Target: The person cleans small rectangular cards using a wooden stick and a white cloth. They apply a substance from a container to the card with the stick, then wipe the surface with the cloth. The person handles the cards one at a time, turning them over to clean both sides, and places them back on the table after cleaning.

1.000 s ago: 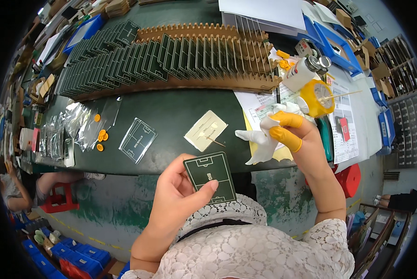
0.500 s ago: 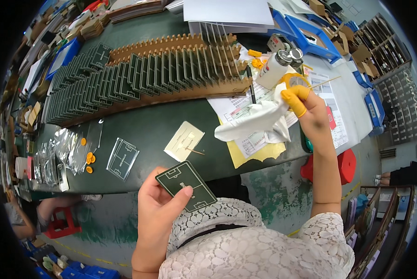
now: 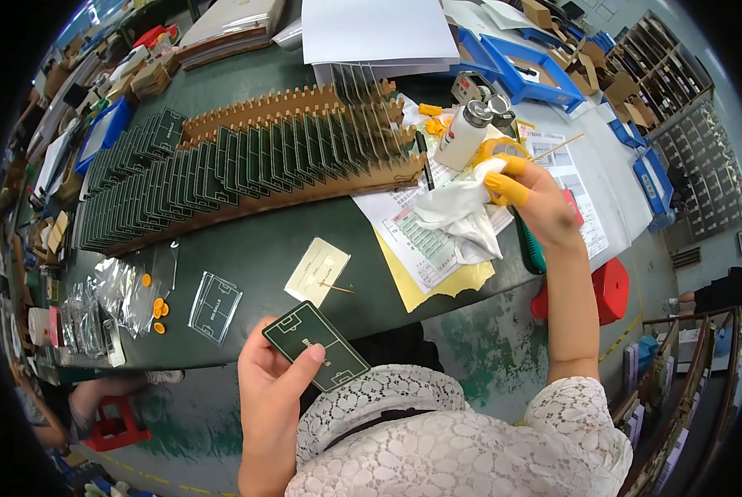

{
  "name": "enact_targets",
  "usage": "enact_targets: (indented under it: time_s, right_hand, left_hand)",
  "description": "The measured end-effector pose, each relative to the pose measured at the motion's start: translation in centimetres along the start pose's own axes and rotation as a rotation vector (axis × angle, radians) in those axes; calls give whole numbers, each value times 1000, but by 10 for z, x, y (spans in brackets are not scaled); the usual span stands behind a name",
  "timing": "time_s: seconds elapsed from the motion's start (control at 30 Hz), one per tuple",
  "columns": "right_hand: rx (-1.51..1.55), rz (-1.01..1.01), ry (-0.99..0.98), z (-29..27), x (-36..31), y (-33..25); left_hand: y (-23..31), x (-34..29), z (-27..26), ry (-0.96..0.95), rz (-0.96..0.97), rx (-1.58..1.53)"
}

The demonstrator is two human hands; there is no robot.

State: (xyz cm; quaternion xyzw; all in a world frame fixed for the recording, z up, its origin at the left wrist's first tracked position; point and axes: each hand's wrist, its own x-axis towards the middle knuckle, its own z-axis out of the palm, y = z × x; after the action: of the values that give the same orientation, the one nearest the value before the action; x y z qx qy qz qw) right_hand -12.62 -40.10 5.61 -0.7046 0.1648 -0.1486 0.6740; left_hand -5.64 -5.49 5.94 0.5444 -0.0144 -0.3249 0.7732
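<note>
My left hand (image 3: 278, 383) grips a dark green card (image 3: 317, 345) printed with white lines like a playing field; the thumb presses on its face. Over the papers at the right, my right hand (image 3: 537, 199), with yellow finger cots on its fingertips, pinches a white cloth (image 3: 462, 211) that hangs down in folds. Past the cloth stands a white bottle (image 3: 464, 137) with a metal cap, beside a yellow tape roll (image 3: 503, 151). On the table before me lie a cream card (image 3: 317, 272) with a thin stick on it and a bagged green card (image 3: 215, 306).
Long slotted wooden racks (image 3: 263, 209) hold many green cards upright. At the left are clear plastic bags (image 3: 127, 286) and several orange finger cots (image 3: 159, 308). Blue trays (image 3: 537, 74) stand at the back right. A red stool (image 3: 609, 291) is beyond the table edge.
My right hand and the cloth have come slightly lower in view, and the cloth now hangs more bunched. The green card stays in my left hand, turned a little. The whole view has shifted.
</note>
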Motion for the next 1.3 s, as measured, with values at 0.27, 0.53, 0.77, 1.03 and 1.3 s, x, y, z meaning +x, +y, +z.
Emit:
enact_targets:
  time_s: [0.27, 0.53, 0.77, 1.03, 1.3]
  right_hand:
    - [128, 100, 27, -4, 10, 13]
    - [-73, 102, -80, -11, 10, 3]
    - [87, 94, -42, 7, 8, 7]
    - [-41, 39, 8, 9, 7, 1]
    - [-217, -80, 137, 4, 7, 4]
  left_hand:
    - [1, 0, 1, 3, -18, -15]
    - [0, -2, 1, 21, -13, -23]
    - [-1, -3, 0, 10, -23, -22]
    - [-1, -3, -1, 8, -26, -33]
    - [-3, -3, -5, 13, -5, -37]
